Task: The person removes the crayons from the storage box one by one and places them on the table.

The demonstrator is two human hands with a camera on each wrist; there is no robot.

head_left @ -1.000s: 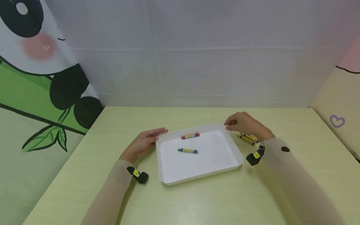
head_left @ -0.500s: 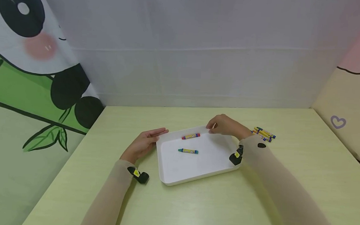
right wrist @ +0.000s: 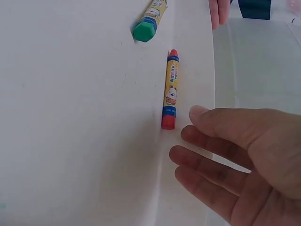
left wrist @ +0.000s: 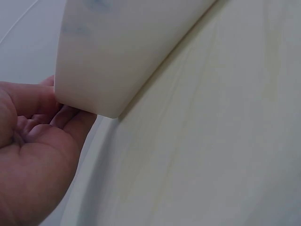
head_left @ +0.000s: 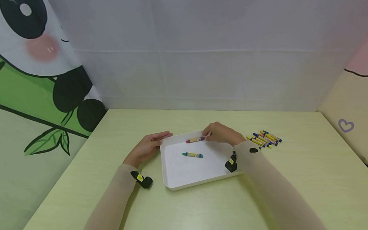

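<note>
A white tray (head_left: 175,181) lies on the pale green table with a red crayon (head_left: 195,140) near its far wall and a green crayon (head_left: 193,155) in the middle. My right hand (head_left: 217,133) hovers over the tray's far edge, fingers loosely spread and empty, just right of the red crayon (right wrist: 170,89); the fingertips (right wrist: 197,113) sit close to its end. The green crayon (right wrist: 150,21) lies farther off. My left hand (head_left: 147,146) rests flat against the tray's left corner (left wrist: 94,94), fingers straight.
A loose bunch of several crayons (head_left: 264,138) lies on the table right of the tray. Printed panels wall in the table (head_left: 198,211) on the left, back and right. Small black wrist devices (head_left: 142,179) sit on both sleeves.
My right hand has moved left from the crayon bunch, across the tray's far edge, to beside the red crayon. The left hand and the tray have stayed put.
</note>
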